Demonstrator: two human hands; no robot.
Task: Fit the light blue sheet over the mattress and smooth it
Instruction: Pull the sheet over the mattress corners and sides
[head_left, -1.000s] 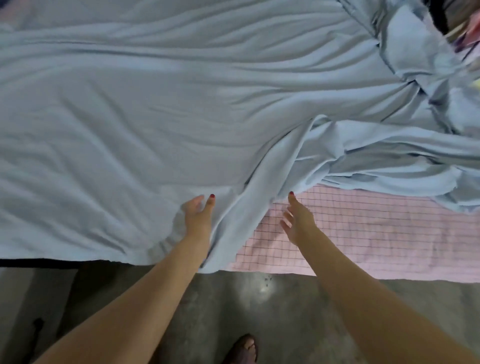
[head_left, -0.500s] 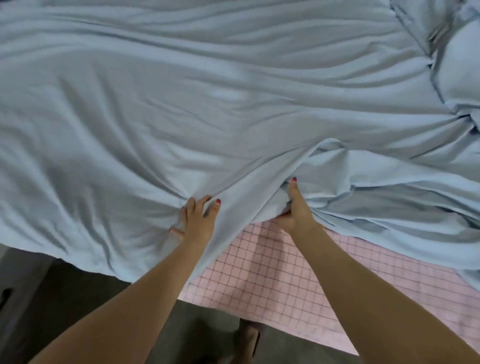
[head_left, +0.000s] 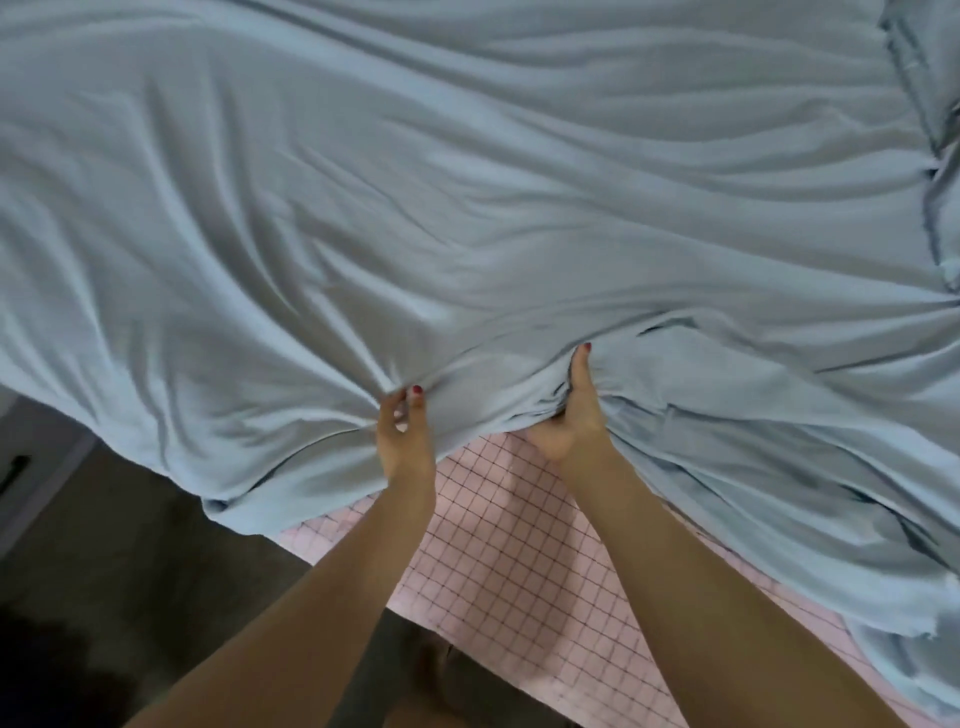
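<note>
Light blue cloth fills nearly all that we see: the light blue sheet (head_left: 467, 208) lies spread and heavily wrinkled across the mattress (head_left: 519, 561), its folds running in long diagonal waves toward the two hands at the near edge. We find the mattress itself bare only in a wedge at the bottom of the view, where its pink cover with a dark grid pattern shows between and below the forearms. The left hand (head_left: 401, 436) pinches a gather of the sheet between thumb and fingers (head_left: 415, 402) — creases radiate outward from that pinch, and the red-painted nails are plain to see. The right hand (head_left: 571, 415) is clenched on a thicker bunch of the same cloth, just beside the left, with one finger stretched up along the fold and the rest curled into the fabric. Between the two grips the hem of the sheet is lifted clear of the pink surface. To the left of the left hand the sheet drapes over the mattress edge and hangs above the dark floor (head_left: 130, 545); to the right it lies in loose piled layers that run down to the lower right corner, where a ragged hem ends on the pink cover. At the far right edge we see a darker seam or doubled fold of the sheet running up and down — what lies beyond it we cannot tell.
</note>
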